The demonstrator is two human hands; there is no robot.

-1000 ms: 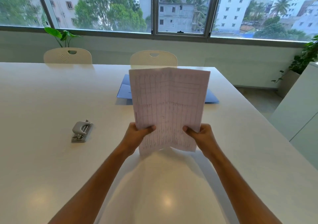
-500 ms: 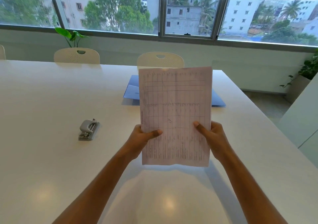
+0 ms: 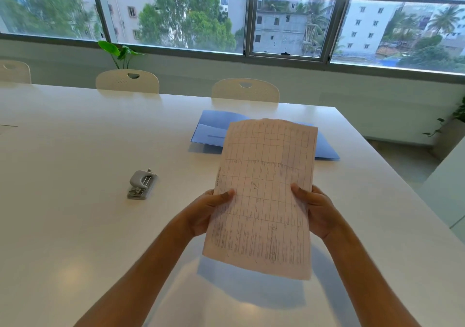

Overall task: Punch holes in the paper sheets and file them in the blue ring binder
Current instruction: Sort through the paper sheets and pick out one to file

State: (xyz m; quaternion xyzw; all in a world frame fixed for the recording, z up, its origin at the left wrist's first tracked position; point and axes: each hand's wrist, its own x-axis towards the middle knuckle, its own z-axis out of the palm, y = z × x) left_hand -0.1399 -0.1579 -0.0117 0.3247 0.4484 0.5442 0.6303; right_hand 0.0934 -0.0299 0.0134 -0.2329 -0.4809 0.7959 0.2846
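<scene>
Paper sheets [image 3: 264, 196]: I hold them up off the table [image 3: 75, 226], dead ahead at 12 o'clock, tilted with the top edge away from me.
Left hand [image 3: 203, 213]: at the sheets' 9 o'clock edge, thumb on the near face.
Right hand [image 3: 317, 213]: at their 3 o'clock edge, thumb on the near face.
Binder [image 3: 211, 133]: lies open on the table behind the sheets, which hide its middle.
Hole punch [image 3: 141, 184]: on the table at my 10 o'clock, well apart from the sheets and the binder.
Chairs [image 3: 245, 91]: at the table's far edge.
Plant [image 3: 120, 53]: behind the chairs, at 11 o'clock.
Windows [image 3: 289, 25]: along the far wall.
</scene>
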